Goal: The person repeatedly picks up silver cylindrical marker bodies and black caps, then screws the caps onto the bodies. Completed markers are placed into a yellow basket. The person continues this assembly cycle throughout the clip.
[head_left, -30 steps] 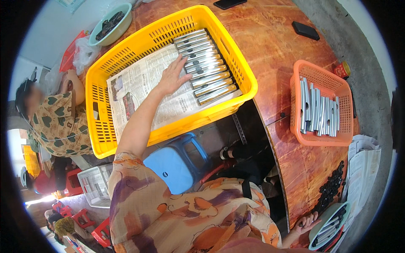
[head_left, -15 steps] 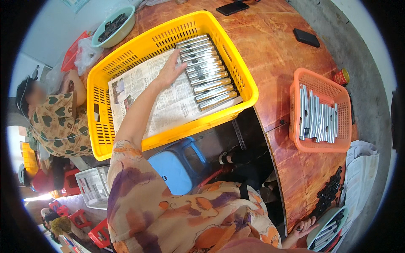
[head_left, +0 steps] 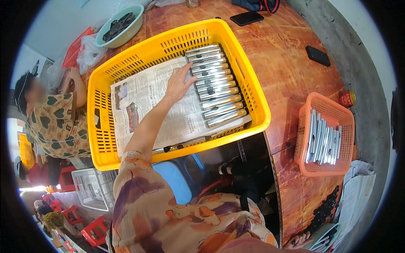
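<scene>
Inside the yellow plastic basket (head_left: 126, 162) a row of shiny metal tubes (head_left: 217, 90) with dark fittings lies side by side on a sheet of newspaper (head_left: 158, 109). My left hand (head_left: 179, 84) is open, its fingers stretched toward the left ends of these tubes; the fingertips are at the ends, holding nothing. At the lower right, my right hand (head_left: 298, 240) has curled fingers beside a pale green bowl (head_left: 322, 242) of tubes. Whatever it grips is too small to name. Several small black parts (head_left: 325, 211) are heaped on the table close to that hand.
An orange basket (head_left: 303, 141) of metal tubes stands on the brown table (head_left: 280, 84) at right, beside a red can (head_left: 348, 98). Two black phone-like objects lie beyond. A blue stool (head_left: 175, 181) is below the yellow basket. At left a co-worker (head_left: 59, 122) sits near a bowl (head_left: 137, 25).
The whole view has shifted, so the baskets appear lower and slightly right. My left hand stays by the tube ends. My right hand now sits nearer the picture's lower edge, fingers still curled.
</scene>
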Demonstrator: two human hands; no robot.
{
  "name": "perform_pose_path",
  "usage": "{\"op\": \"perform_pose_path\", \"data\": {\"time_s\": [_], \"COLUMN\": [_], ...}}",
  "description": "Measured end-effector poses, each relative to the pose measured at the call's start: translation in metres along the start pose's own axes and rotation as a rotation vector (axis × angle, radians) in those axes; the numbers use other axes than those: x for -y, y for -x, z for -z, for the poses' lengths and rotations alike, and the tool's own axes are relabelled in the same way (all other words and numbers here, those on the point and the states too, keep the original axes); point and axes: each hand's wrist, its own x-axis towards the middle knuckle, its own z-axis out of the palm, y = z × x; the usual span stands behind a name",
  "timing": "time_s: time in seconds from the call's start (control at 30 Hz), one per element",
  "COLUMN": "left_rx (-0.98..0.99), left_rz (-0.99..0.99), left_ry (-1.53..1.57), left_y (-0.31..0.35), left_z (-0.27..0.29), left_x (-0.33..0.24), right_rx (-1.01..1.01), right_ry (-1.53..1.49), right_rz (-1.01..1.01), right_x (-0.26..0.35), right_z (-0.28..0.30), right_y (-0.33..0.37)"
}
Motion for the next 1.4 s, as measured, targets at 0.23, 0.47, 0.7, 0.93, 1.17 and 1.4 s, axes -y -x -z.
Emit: {"op": "perform_pose_path", "data": {"time_s": [0.23,0.47,0.7,0.93,1.17,1.4], "left_rx": [0.041,0.085,-0.031,-0.028,0.018,0.166], "left_rz": [0.045,0.101,-0.013,-0.048,0.031,0.03], "left_ry": [0.024,0.008,0.0,0.046,0.31,0.212], "left_y": [-0.002,-0.003,0.0,-0.001,-0.01,-0.023], "left_z": [0.003,0.007,-0.005,-0.016,-0.034,-0.029], "left_x": [-0.003,-0.01,0.001,0.015,0.027,0.061], "right_rx": [0.052,-0.007,0.005,0.099,0.12,0.125], "right_ry": [0.083,0.011,-0.039,-0.172,-0.198,-0.118], "right_rz": [0.006,0.03,-0.022,-0.081,-0.093,-0.132], "right_x": [-0.001,-0.001,0.002,-0.006,-0.013,-0.011], "right_z": [0.005,0.003,0.001,0.001,-0.008,-0.004], "right_y": [-0.006,-0.001,0.003,-0.003,-0.004,-0.01]}}
